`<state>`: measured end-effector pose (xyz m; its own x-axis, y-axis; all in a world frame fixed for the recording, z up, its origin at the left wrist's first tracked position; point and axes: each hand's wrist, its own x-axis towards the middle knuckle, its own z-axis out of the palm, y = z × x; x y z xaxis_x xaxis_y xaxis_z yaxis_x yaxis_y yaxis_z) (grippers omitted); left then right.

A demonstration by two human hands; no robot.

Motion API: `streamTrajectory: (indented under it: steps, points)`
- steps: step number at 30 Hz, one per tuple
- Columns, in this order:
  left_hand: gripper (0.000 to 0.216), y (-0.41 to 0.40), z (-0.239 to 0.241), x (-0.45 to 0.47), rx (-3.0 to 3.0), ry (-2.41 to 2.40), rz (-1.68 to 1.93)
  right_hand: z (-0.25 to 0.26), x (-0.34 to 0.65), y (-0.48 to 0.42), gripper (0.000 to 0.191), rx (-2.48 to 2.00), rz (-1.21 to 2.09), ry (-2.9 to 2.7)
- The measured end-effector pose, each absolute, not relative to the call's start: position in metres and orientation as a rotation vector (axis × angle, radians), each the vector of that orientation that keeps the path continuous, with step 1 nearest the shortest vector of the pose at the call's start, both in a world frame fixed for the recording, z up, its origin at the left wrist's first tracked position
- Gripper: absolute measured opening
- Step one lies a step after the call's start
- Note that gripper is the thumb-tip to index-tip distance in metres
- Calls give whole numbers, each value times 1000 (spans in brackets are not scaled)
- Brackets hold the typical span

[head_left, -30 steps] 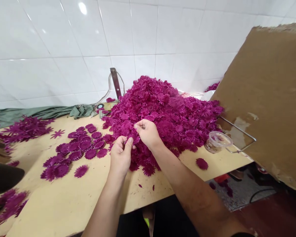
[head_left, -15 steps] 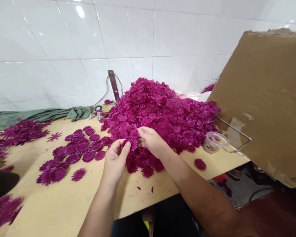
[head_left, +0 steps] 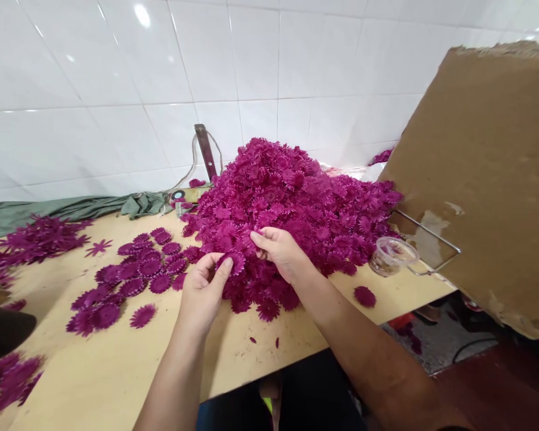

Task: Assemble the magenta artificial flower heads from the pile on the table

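Note:
Between the thumb and fingers of my left hand [head_left: 204, 287] is a magenta flower layer [head_left: 236, 263], round with a fringed petal edge. To its right, my right hand [head_left: 276, 245] is closed in a pinch in front of a big heap of like flower pieces [head_left: 291, 185]. Whether a small magenta bit sits in that pinch is hard to tell against the heap. Finished-looking round stacks of flower layers [head_left: 150, 266] lie in a group left of my left hand. A single flower piece [head_left: 142, 315] rests near them on the wooden tabletop [head_left: 117, 377].
Long-petalled magenta pieces [head_left: 49, 239] are piled at the far left, near a dark rounded object [head_left: 6, 332]. On the right stand a clear plastic tub [head_left: 393, 256], a bent metal rod [head_left: 426, 230] and a large cardboard sheet [head_left: 485, 179]. Green cloth [head_left: 72, 208] runs along the tiled wall.
My hands have drawn slightly apart. The left has moved a little left and down with the flower layer, while the right stays near the heap.

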<state>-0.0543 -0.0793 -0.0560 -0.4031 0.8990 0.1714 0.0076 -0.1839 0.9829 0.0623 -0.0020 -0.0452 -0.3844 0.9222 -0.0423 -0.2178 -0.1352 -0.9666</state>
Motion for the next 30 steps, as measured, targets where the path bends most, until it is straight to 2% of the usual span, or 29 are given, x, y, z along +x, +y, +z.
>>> streamTrajectory:
  steps: [5,11,15,20,23,27,30]
  points:
    - [14,-75,-56,-46,1266,1415,1797,-50,58,-4,42,-842,1400,-1471]
    - [21,-68,-58,-45,1034,1297,1815,-48,59,-7,56,-867,1546,-1453]
    - [28,-68,-57,-56,777,1208,1920,-53,65,-1,57,-896,1655,-1424]
    - [13,-69,-50,-49,1206,1256,1740,-56,62,0,57,-855,1666,-1416]
    - [13,-67,-52,-42,1285,1363,1671,-54,59,-3,57,-829,1643,-1389]
    - [19,-60,-59,-51,1143,1507,1786,-53,65,3,57,-909,1545,-1365]
    - [22,-57,-63,-66,1037,1582,1869,-51,76,16,50,-1017,1277,-1406]
